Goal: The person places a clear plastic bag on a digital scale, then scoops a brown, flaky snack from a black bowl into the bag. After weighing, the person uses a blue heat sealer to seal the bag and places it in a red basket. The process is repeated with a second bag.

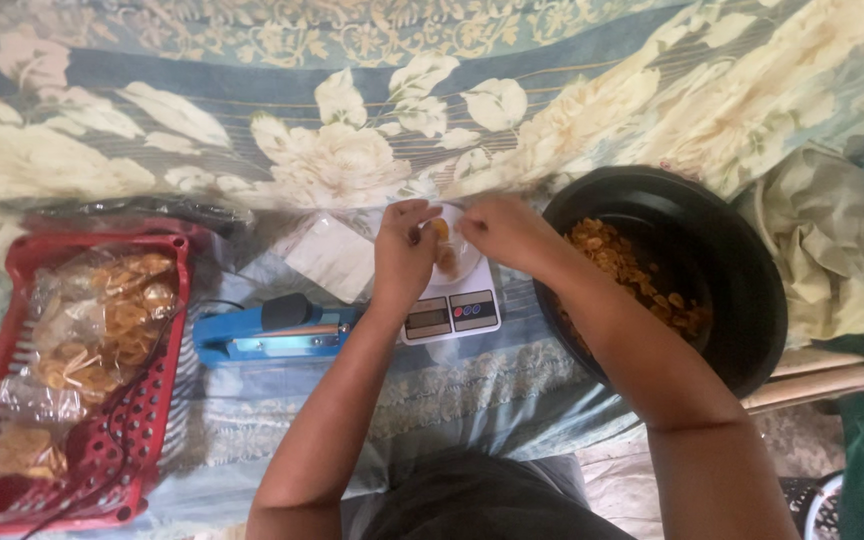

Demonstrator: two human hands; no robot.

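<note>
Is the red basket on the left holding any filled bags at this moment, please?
Yes, the red basket holds several clear bags of chips.

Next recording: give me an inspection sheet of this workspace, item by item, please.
Surface: floral cloth in blue and cream covers the work area.
Job's things: clear bag with some chips on a small white scale; black tub of chips to the right.
Clutter: blue heat sealer left of the scale; red basket holding filled chip packets; spare clear bags behind the sealer.
Grippers: left hand and right hand both pinch the bag's mouth.
Cables: dark cord runs across the basket.
Surroundings: crumpled cloth at right; wooden edge below the tub.
</note>
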